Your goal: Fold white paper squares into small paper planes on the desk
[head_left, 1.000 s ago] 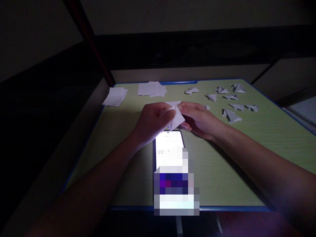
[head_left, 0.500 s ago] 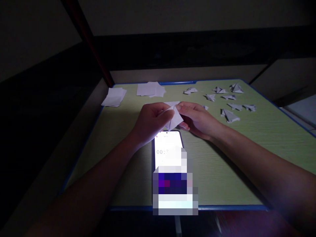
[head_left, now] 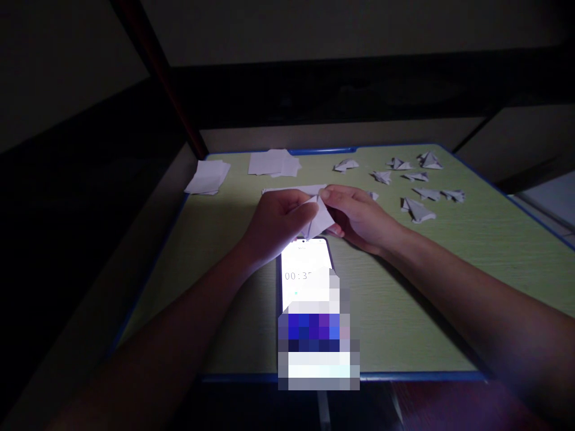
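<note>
Between my two hands is a folded piece of white paper (head_left: 320,220), with a crease down its middle and a pointed lower corner. My left hand (head_left: 278,218) is closed on its left side, the thumb lying flat over the front. At the top right of the paper, my right hand (head_left: 354,212) pinches it with thumb and fingers; some fingertips show behind the lower right edge. Just below the paper lies a lit phone (head_left: 305,263) with timer digits on its screen, its lower part pixelated. Behind my hands, a flat strip of white paper (head_left: 291,190) is partly hidden.
Two stacks of white sheets, a left one (head_left: 209,177) and a middle one (head_left: 272,163), lie at the back of the green table (head_left: 215,317) with blue edging. Several small folded paper figures (head_left: 417,210) are spread over the back right. A wall stands close behind the table.
Both hands keep nearly the same place, and the folded paper has shifted very slightly. More of the paper strip behind them shows now. The phone's digits have become more visible.
</note>
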Tool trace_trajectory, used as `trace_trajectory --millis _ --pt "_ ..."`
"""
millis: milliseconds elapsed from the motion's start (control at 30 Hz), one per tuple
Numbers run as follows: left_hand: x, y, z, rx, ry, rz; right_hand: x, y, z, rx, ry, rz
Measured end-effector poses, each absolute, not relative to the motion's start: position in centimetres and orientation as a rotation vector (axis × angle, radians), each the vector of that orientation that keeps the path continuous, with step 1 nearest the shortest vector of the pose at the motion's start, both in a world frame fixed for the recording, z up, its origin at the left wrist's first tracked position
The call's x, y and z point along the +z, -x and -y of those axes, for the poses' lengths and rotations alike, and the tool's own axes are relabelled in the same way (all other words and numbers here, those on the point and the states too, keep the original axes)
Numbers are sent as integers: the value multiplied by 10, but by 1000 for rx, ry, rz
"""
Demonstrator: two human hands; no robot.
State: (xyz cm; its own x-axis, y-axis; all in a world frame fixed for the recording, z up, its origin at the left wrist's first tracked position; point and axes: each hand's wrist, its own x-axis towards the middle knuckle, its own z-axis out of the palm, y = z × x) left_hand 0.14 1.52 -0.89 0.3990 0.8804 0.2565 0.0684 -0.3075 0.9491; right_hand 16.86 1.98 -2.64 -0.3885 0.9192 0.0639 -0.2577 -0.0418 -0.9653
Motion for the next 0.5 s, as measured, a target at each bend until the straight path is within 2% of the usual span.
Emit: trace_trajectory --millis 500 --pt "-9 -1 -14 1024 -1737 -859 -26 -167 -18 1607 783 1209"
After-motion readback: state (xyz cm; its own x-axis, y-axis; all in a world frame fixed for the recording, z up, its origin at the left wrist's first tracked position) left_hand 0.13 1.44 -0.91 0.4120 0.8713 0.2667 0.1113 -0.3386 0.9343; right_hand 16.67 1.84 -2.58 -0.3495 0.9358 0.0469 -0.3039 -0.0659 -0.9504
